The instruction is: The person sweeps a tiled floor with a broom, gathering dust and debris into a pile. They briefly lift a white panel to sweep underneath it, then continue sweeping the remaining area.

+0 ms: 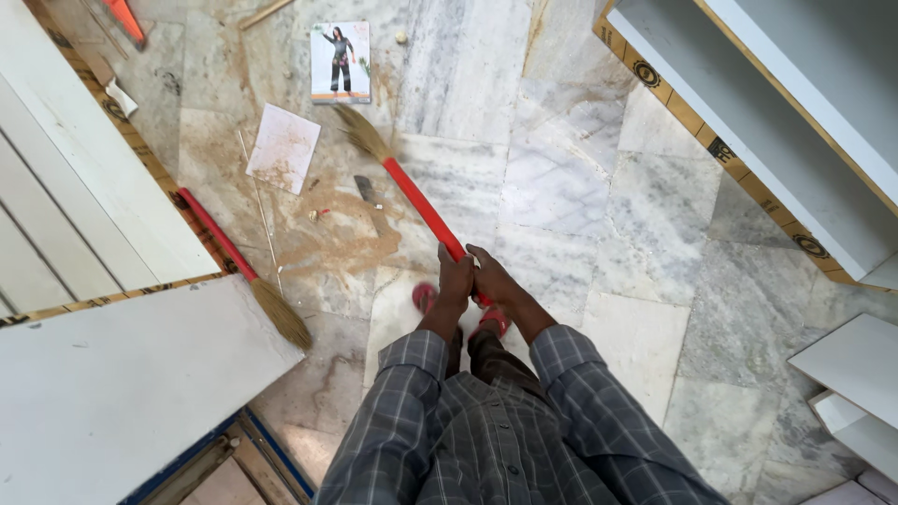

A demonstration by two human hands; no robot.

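On marble floor point(580, 187) – sawdust point(327, 248) scattered – both hands' fingers, left hand point(456, 279), right hand point(489, 278), wrapped tight round red broom point(423, 208)

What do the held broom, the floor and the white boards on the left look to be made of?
Broom: glossy red handle, probably plastic, with a tan grass or straw head. Both hands, left hand and right hand, grip it. Floor: polished grey-veined marble slabs. White boards: likely laminated plywood, tan edges showing.

The person wears a grey plaid button-up shirt point(496, 440) with long sleeves and red sandals point(493, 323).
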